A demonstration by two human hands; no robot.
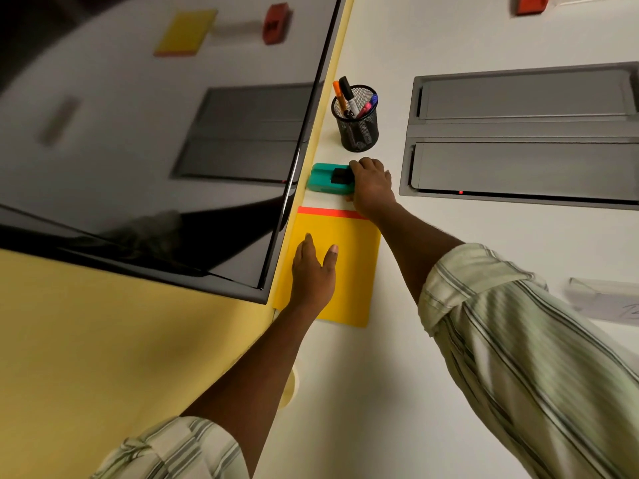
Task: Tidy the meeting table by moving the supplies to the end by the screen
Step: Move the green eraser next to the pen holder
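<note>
A yellow folder (349,271) with an orange strip along its far edge lies on the white table beside the black screen (155,143). My left hand (313,271) presses flat on it, fingers straight. Just beyond the folder sits a green whiteboard eraser (325,179) with a black block on top. My right hand (371,186) grips its right end, fingers curled over it. A black mesh pen cup (358,127) holding several markers stands beyond the eraser, close to the screen's edge.
Two grey cable-box lids (518,133) are set into the white table (484,236) on the right. A red eraser (530,3) lies at the far top right. A clear plastic item (601,299) sits at the right edge. The yellow wall (103,340) runs under the screen.
</note>
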